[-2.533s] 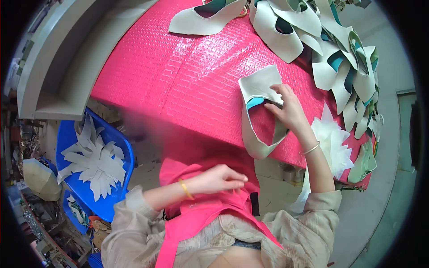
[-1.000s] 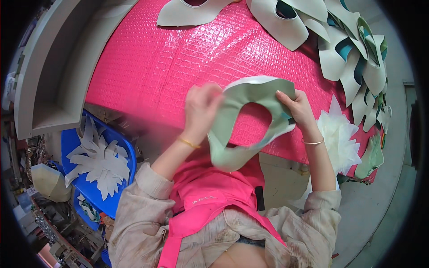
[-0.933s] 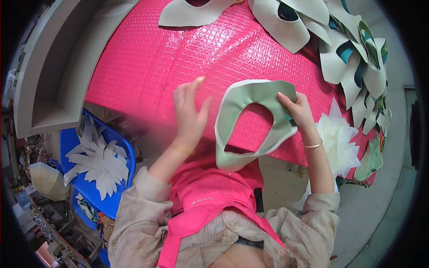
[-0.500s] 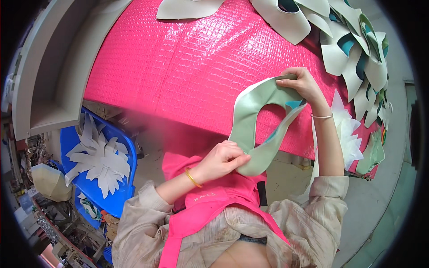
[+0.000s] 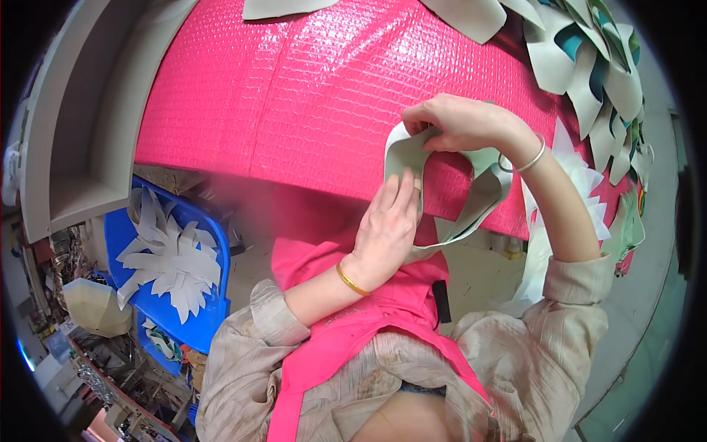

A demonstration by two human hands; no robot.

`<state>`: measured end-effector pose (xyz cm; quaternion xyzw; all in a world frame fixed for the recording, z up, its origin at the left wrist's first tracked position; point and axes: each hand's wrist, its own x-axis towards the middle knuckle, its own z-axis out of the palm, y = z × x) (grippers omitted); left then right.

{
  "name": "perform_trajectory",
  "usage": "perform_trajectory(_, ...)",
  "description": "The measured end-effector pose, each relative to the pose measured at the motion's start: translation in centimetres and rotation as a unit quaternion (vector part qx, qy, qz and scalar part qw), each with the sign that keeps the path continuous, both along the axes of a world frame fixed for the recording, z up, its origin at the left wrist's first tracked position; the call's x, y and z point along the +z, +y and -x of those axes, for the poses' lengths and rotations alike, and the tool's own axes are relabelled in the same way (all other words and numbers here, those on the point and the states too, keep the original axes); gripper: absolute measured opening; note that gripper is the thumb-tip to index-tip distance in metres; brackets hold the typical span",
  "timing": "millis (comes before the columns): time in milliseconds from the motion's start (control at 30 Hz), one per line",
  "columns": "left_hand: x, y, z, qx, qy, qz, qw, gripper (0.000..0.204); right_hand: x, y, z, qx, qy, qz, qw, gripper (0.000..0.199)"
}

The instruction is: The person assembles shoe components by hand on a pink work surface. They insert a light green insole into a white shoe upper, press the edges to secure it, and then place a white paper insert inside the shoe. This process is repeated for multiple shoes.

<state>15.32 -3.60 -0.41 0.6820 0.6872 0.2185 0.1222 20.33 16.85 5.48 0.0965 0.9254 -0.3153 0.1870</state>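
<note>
I hold a pale grey-green curved cut piece [image 5: 482, 199], shaped like a horseshoe, above the near edge of a table covered in pink bubble wrap [image 5: 309, 96]. My right hand [image 5: 460, 121] pinches its upper part from above. My left hand [image 5: 390, 228] presses flat against its left arm, fingers pointing up. A gold bangle circles my left wrist and a thin silver one my right wrist. I wear a pink apron over a beige shirt.
Overlapping grey and teal cut pieces [image 5: 589, 66] lie along the table's far right. White cut shapes [image 5: 545, 236] hang off its right edge. At my left a blue chair [image 5: 169, 272] holds white pieces. A grey shelf [image 5: 81, 140] stands at the far left.
The piece was spread wide between both hands a second ago; now it is folded narrower and nearer the table edge. My left hand dropped to my lap, then rose against the piece.
</note>
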Motion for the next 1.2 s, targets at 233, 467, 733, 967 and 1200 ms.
perform_trajectory(233,-0.1,0.3,0.4,-0.005,0.019,-0.033,0.999,0.048,-1.0,-0.6,1.8,0.062,-0.043,-0.156,0.985,0.023)
perform_trajectory(467,0.6,2.7,0.1,-0.015,0.061,0.014,0.998,0.041,-1.4,0.1,2.2,0.057,-0.059,-0.150,0.985,0.026)
perform_trajectory(733,-0.8,3.4,1.0,-0.017,0.044,-0.063,0.997,0.040,-2.1,2.7,1.1,0.003,-0.099,-0.074,0.992,0.028)
perform_trajectory(967,-1.3,4.9,0.8,-0.032,0.102,-0.103,0.989,0.039,-1.0,2.7,0.0,-0.044,-0.145,-0.098,0.984,0.034)
perform_trajectory(1200,-1.0,5.9,1.5,-0.055,0.071,-0.076,0.993,0.040,-2.7,4.2,-0.8,-0.057,-0.125,-0.051,0.989,0.036)
